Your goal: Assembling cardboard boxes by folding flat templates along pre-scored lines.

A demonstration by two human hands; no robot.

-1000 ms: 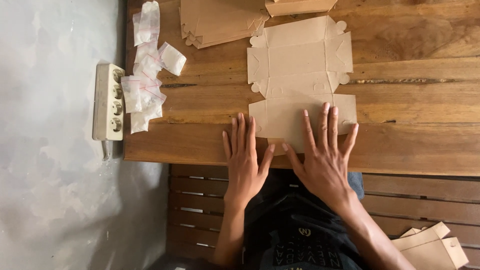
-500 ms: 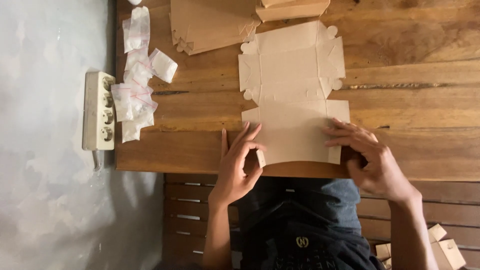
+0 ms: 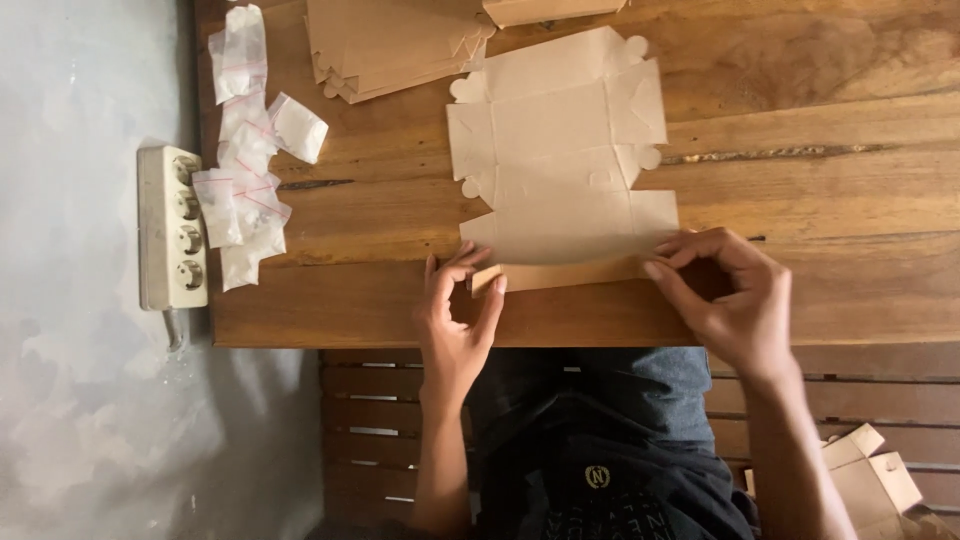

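Top edge cuts off my stack of flat cardboard blanks (image 3: 385,45) at twelve o'clock; folded boxes (image 3: 870,480) at five o'clock run off-frame; my right palm (image 3: 735,300) hides the flap's end.

Wooden tabletop (image 3: 820,200) covered by flat cardboard box blank (image 3: 560,150), cardboard stack (image 3: 385,45), small plastic bags (image 3: 245,150).

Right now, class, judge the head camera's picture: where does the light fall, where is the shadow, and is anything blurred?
Head view: soft daylight, brightest on the wooden table at top right; the flat cardboard box blank is evenly lit and sharp; left hand and right hand look crisp; the lap below the table edge lies in deep shadow.
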